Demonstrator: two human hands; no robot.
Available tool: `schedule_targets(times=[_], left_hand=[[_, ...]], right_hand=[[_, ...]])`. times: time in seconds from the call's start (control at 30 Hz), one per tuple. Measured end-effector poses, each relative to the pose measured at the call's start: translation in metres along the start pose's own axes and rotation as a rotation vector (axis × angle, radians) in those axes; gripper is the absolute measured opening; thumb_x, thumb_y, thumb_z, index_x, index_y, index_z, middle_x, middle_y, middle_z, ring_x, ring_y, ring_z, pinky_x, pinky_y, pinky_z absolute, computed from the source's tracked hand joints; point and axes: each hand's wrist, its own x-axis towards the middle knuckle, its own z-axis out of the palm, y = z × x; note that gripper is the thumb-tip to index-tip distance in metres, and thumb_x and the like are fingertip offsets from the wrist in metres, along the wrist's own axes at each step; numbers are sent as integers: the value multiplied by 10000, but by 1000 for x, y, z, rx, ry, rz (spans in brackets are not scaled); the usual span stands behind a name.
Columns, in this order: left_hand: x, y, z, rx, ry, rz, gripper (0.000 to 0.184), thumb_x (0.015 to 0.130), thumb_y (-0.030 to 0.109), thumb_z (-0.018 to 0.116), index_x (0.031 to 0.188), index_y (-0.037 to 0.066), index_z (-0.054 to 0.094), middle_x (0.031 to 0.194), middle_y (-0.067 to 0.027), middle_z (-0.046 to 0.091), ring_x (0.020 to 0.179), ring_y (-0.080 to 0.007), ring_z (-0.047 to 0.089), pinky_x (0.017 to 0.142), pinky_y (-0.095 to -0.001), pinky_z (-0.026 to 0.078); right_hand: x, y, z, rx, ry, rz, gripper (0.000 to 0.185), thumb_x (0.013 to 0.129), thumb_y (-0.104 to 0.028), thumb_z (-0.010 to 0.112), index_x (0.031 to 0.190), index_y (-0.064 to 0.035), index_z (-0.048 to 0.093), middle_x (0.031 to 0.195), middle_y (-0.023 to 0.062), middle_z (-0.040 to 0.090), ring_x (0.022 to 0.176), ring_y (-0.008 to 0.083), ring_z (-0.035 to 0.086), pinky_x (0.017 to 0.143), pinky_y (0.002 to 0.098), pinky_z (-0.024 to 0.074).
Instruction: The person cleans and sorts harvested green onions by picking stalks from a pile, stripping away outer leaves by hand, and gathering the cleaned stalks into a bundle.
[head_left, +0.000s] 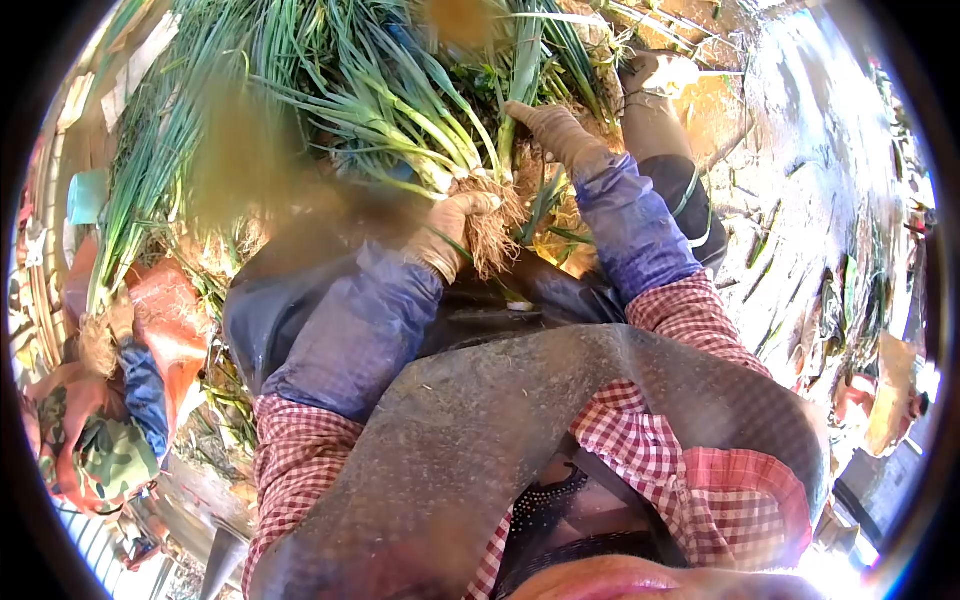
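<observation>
A bunch of green onions (420, 140) with pale stems and brown hanging roots lies over my lap. My left hand (447, 232), in a tan glove, is wrapped round its base beside the roots. To the right, my right hand (560, 132), also gloved, is at the green leaves with its index finger stretched toward them; whether its other fingers hold something is unclear. Blue sleeve covers reach up both forearms. Past the bunch lies a large heap of long green leaves (290, 50).
At the left, another person's gloved hand (105, 335) holds a bunch of onions, near a camouflage cloth (115, 455) and an orange sheet (170, 310). Wet ground (800, 130) with scattered leaves spreads at the right. A dark apron (500, 400) covers my lap.
</observation>
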Motion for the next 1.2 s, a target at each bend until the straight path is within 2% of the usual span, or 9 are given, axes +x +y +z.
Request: schedule_targets(times=[0.07,0.17,0.57,0.63,0.8,0.87,0.97,1.03,1.2], left_hand=[[-3,3,5,-84,-53,-9,336,681,-89,492,1008,-22,533,936,-125,603,846,-250,620,788,-338,543],[-3,1,2,-31,18,-31,363,684,-92,482,1042,-46,527,982,-144,607,861,-258,617,809,-345,533],[4,1,6,-27,65,-4,247,723,-78,488,957,-38,559,852,-134,620,759,-253,639,700,-376,564],[3,3,8,20,119,2,212,731,-63,477,923,-28,560,828,-139,620,741,-249,639,679,-381,567],[8,3,-7,18,127,-58,210,719,-72,485,910,-27,559,824,-140,619,750,-256,638,697,-397,564],[-5,11,11,-82,30,0,223,720,-59,501,934,-31,556,849,-142,619,779,-261,636,729,-399,558],[4,5,-3,-105,-4,-35,286,719,-54,512,1001,-20,552,893,-143,618,800,-267,632,755,-403,551],[-4,5,9,-131,-7,13,321,719,-57,517,1035,-21,557,910,-137,621,802,-264,631,748,-387,551],[-7,5,9,-87,24,-67,343,714,-68,522,1054,-34,555,909,-108,622,785,-233,627,730,-328,542]], right_hand=[[3,7,1,-33,13,-117,628,755,-610,566,817,10,642,591,63,492,522,159,466,488,328,424],[3,26,9,110,-99,316,504,770,-539,604,788,-38,653,605,41,520,478,137,466,454,316,409],[-28,7,-11,157,203,-243,175,854,-218,614,820,-55,668,613,13,596,400,61,482,342,189,374],[-46,-41,-21,602,179,-70,160,861,-204,599,827,-63,666,656,52,640,432,71,553,339,161,426],[-45,-41,-80,866,531,23,128,887,-200,537,836,-103,603,798,81,628,599,135,600,525,294,531],[8,-10,-61,-268,-287,747,147,888,-261,505,989,-168,557,1016,15,592,966,144,513,908,409,366],[-44,45,13,945,-218,887,544,862,-429,489,1337,-196,363,1318,121,440,1296,249,293,1090,493,103],[-56,40,51,774,-124,511,575,794,-528,543,1103,-43,535,997,197,594,955,270,535,884,432,384],[-46,56,73,113,167,233,321,834,-353,566,818,-36,618,647,73,598,514,197,492,505,325,417]])
